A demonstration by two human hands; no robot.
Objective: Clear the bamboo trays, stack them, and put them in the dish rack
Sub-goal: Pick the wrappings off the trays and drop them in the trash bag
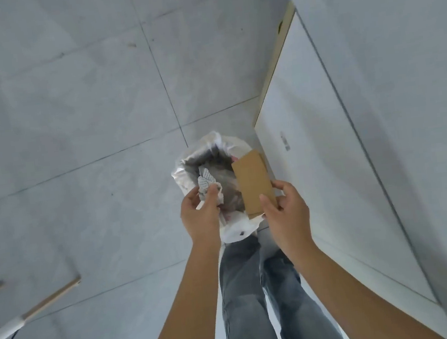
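Over the lined waste bin (204,157) on the tiled floor (70,103), my left hand (200,216) is closed on a crumpled printed wrapper (206,184), and my right hand (285,212) pinches the near end of a flat brown cardboard piece (253,184) between thumb and fingers. I judge both items light, the wrapper soft and the cardboard stiff, so edge pinches suffice. The bamboo trays and dish rack are not in view; 0 trays can be located from here.

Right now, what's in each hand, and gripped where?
Left hand: crumpled printed paper, pinched at its lower end. Right hand: flat cardboard piece, held by its near bottom edge. Both over the lined bin.
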